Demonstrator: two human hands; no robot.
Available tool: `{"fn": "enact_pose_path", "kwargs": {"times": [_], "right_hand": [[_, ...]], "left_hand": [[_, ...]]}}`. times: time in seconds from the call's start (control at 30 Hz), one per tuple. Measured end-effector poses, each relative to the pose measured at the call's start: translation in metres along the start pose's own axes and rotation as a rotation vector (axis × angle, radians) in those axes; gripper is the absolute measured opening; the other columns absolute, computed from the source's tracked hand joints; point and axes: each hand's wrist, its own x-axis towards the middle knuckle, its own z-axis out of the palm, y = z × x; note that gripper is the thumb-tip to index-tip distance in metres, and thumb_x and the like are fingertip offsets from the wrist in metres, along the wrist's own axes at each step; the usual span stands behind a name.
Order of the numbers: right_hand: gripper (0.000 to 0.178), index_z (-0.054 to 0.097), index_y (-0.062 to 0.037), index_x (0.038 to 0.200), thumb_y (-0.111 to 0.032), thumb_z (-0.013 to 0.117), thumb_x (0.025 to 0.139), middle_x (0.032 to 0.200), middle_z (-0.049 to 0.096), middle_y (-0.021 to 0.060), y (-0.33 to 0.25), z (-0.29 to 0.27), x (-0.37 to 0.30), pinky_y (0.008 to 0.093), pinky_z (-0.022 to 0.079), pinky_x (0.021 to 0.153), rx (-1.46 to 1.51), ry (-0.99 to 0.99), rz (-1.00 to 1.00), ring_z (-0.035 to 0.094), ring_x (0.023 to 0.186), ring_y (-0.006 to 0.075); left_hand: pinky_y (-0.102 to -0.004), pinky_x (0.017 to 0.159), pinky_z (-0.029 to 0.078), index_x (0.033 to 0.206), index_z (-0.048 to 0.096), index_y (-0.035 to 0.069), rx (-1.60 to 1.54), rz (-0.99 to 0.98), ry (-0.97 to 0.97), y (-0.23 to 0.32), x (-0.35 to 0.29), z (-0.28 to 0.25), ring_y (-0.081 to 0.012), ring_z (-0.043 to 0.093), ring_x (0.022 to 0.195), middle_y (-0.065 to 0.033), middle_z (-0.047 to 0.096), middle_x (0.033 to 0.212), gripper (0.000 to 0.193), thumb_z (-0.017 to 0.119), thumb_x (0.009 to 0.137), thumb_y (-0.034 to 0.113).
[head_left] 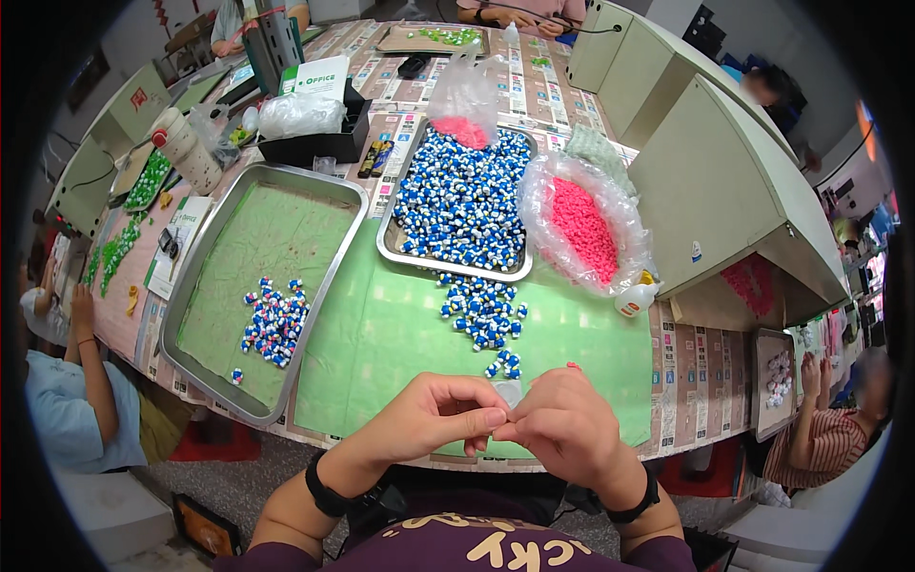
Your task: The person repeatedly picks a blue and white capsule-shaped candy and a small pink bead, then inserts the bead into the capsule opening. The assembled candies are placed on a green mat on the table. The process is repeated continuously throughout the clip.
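My left hand [429, 418] and my right hand [564, 421] meet at the near edge of the green mat [381, 334], fingertips pinched together around a small pale part [508, 392] that is mostly hidden by the fingers. A tiny pink bit [574, 366] shows above my right knuckles. Just beyond the hands lies a loose scatter of blue-and-white pieces [481, 315] on the mat. Behind them a metal tray [456, 262] is heaped with the same blue-and-white pieces. A second, larger metal tray [200, 286] on the left holds a small cluster of them [274, 324].
A clear bag of pink parts [583, 229] lies right of the full tray, a small white bottle [634, 298] beside it. Beige machine housings [724, 181] stand at the right. Other people sit at the left, right and far end. A black box [315, 143] and green parts [148, 181] lie farther off.
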Motion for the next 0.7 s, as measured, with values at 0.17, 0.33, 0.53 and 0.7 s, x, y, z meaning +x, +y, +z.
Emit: {"fn": "enact_pose_path", "kwargs": {"times": [0.17, 0.33, 0.53, 0.7], "right_hand": [[0.033, 0.057, -0.0053, 0.096, 0.004, 0.079, 0.073, 0.087, 0.065, 0.0095, 0.000, 0.001, -0.002, 0.0366, 0.052, 0.068, -0.017, 0.001, -0.003, 0.063, 0.075, 0.0266], [0.027, 0.057, -0.0007, 0.093, 0.009, 0.071, 0.072, 0.094, 0.063, 0.0130, 0.000, 0.003, -0.006, 0.0402, 0.055, 0.073, -0.034, 0.012, -0.021, 0.064, 0.082, 0.0307], [0.027, 0.052, -0.0006, 0.091, 0.009, 0.070, 0.071, 0.096, 0.062, 0.0170, 0.005, 0.007, -0.010, 0.0405, 0.055, 0.073, -0.062, 0.051, -0.044, 0.064, 0.083, 0.0333], [0.035, 0.047, -0.0049, 0.093, 0.012, 0.067, 0.069, 0.100, 0.061, 0.0165, 0.006, 0.011, -0.012, 0.0388, 0.054, 0.070, -0.035, 0.057, 0.004, 0.063, 0.082, 0.0318]], "left_hand": [[-0.0234, 0.061, 0.051, 0.102, 0.067, -0.001, -0.018, 0.050, 0.043, -0.006, -0.001, 0.000, -0.0082, 0.061, 0.071, -0.0034, 0.064, 0.088, 0.016, 0.062, 0.099, 0.014], [-0.0229, 0.060, 0.051, 0.102, 0.067, -0.001, 0.024, 0.114, 0.117, -0.010, 0.001, 0.005, -0.0077, 0.061, 0.071, -0.0024, 0.063, 0.085, 0.015, 0.062, 0.099, 0.013], [-0.0225, 0.059, 0.050, 0.101, 0.069, 0.000, 0.016, 0.153, 0.168, -0.012, 0.003, 0.010, -0.0072, 0.060, 0.070, -0.0020, 0.064, 0.084, 0.015, 0.062, 0.099, 0.013], [-0.0218, 0.058, 0.049, 0.102, 0.069, 0.000, 0.048, 0.149, 0.177, -0.009, 0.003, 0.012, -0.0063, 0.059, 0.070, -0.0011, 0.063, 0.086, 0.016, 0.063, 0.098, 0.015]]}}
